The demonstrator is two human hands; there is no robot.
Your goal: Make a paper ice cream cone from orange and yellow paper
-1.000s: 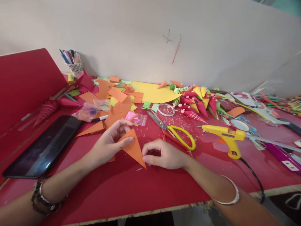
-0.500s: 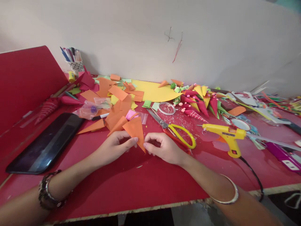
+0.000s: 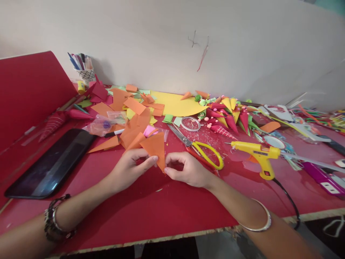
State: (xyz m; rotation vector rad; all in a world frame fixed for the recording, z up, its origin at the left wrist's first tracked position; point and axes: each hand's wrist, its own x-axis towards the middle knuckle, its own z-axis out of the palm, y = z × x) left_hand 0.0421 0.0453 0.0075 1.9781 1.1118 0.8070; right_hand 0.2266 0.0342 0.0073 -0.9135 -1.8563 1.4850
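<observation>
A triangular piece of orange paper [image 3: 155, 146] is held between my two hands, its narrow tip pointing down toward me. My left hand [image 3: 134, 166] pinches it from the left, thumb on its face and fingers behind. With thumb and fingertips, my right hand [image 3: 185, 169] grips the lower tip at the right edge. Loose orange paper pieces [image 3: 134, 129] lie just behind my left hand. Scissors with yellow and red handles [image 3: 206, 154] rest behind my right hand. A yellow hot glue gun [image 3: 260, 154] lies farther right, its black cable running over the table edge.
A black phone or tablet [image 3: 51, 162] lies at left. A roll of clear tape [image 3: 190, 123] sits behind the scissors. Several small paper cones [image 3: 229, 113] are heaped at the back, beside a yellow sheet [image 3: 175, 104]. A cup of pens [image 3: 85, 73] stands by the wall.
The view has shifted very slightly. Both hands stay on the orange paper, which is turned a little, its right edge now more upright.
</observation>
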